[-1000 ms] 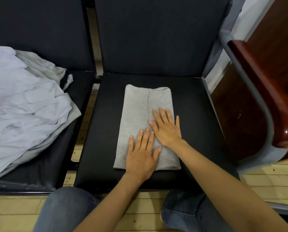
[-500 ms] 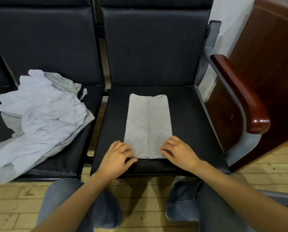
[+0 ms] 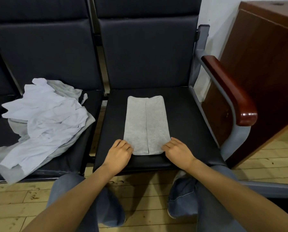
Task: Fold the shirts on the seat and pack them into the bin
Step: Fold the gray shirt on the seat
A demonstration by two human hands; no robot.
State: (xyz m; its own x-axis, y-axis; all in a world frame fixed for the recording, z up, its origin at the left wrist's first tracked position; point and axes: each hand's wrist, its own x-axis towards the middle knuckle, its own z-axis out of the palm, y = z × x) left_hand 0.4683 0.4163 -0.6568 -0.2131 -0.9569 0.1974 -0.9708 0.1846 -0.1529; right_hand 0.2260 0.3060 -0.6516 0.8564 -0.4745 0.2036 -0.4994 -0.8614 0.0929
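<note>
Black seat [image 3: 190, 124] cushion in front of my knees carries the grey shirt [image 3: 146, 124] — narrowed to a long strip, its two side flaps meeting in a line down the middle, lying flat and running straight away from me. My left hand [image 3: 118, 152] has its fingers curled onto the near left corner of the strip, and my right hand [image 3: 177, 152] does the same at the near right corner. Both look to be pinching the hem.

I judge this to be the cross-fold. The near end wants lifting and carrying forward, away from my hands, onto the far end, with both corners raised together so the flaps don't spring open.

Beyond my left hand, on the neighbouring seat, a loose pile of pale shirts [image 3: 44, 118] lies unfolded. Past my right hand stand the wooden armrest [image 3: 230, 91] and a brown cabinet [image 3: 265, 64]. No bin is in view — I'll need to find it before packing.
</note>
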